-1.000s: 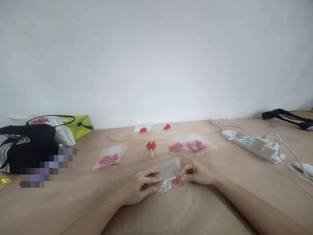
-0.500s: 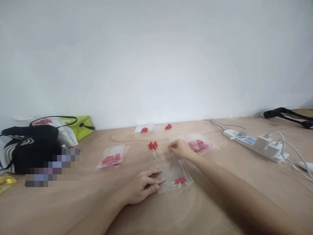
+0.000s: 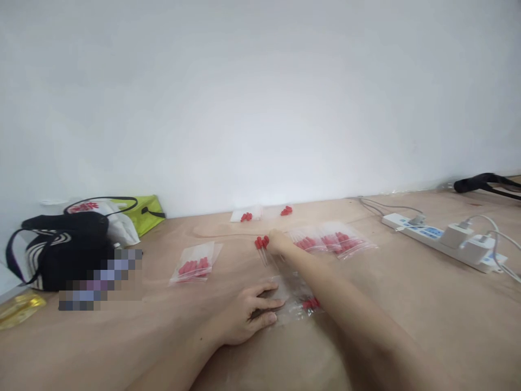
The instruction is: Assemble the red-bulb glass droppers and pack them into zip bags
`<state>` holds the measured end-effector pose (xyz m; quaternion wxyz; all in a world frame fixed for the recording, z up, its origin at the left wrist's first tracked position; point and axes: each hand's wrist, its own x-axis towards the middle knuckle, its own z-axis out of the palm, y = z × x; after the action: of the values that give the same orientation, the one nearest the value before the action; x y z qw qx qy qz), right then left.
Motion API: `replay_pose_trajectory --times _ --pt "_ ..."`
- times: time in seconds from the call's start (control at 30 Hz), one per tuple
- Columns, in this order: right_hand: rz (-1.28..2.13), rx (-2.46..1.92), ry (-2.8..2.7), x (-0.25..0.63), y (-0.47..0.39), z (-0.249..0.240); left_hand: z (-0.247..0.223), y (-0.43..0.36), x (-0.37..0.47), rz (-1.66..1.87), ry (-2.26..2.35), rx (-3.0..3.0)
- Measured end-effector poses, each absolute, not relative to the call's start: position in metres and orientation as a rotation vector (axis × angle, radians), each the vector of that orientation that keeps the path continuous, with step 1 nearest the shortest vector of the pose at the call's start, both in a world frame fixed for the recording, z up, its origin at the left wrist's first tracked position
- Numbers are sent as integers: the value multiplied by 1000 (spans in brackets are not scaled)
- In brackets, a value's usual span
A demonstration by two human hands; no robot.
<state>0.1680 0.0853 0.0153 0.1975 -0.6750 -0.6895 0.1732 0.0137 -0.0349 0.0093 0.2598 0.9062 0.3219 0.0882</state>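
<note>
My left hand (image 3: 256, 310) lies with its fingers spread on a clear zip bag (image 3: 293, 315), pressing it to the table. Inside that bag are droppers with red bulbs (image 3: 310, 303), partly covered by my right forearm. Beyond the bag, my right hand (image 3: 279, 242) is at the loose droppers (image 3: 259, 244), which have red bulbs and thin clear stems. Two of their bulbs show just left of the hand; others are hidden by it. Its fingertips are turned away and blurred, so I cannot see whether they grip a dropper.
Filled zip bags of red-bulbed droppers lie at the left (image 3: 195, 265), right (image 3: 340, 240) and back (image 3: 246, 216). A white power strip (image 3: 431, 239) with chargers and cables is on the right. A black bag (image 3: 73, 250) and a green bag (image 3: 148, 214) stand at the left.
My right hand has moved left, from beside the filled bags onto the loose droppers. My left hand still rests on the zip bag. The whole view has shifted slightly.
</note>
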Motion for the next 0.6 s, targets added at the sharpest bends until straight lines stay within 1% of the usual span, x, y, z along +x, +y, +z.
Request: replay_pose_trajectory --times 0.1,0.23,0.27,0.33,0.4,0.5,0.6 --pt "506 -1799 -1846 186 79 27 7 -34 13 240 872 2456" --pt "487 -1652 -1718 239 56 35 8 -34 12 232 896 2463" --pt "498 -1619 -1656 254 46 32 9 -34 12 233 892 2468" --pt "645 -1405 -1349 281 26 19 10 -34 12 237 885 2475" --pt "743 -1326 -1164 300 6 2 10 -34 13 241 882 2477" --pt "794 -1287 -1036 308 -17 -20 10 -33 13 238 895 2483" --pt "878 -1208 -958 300 -31 -28 10 -32 12 220 914 2489"
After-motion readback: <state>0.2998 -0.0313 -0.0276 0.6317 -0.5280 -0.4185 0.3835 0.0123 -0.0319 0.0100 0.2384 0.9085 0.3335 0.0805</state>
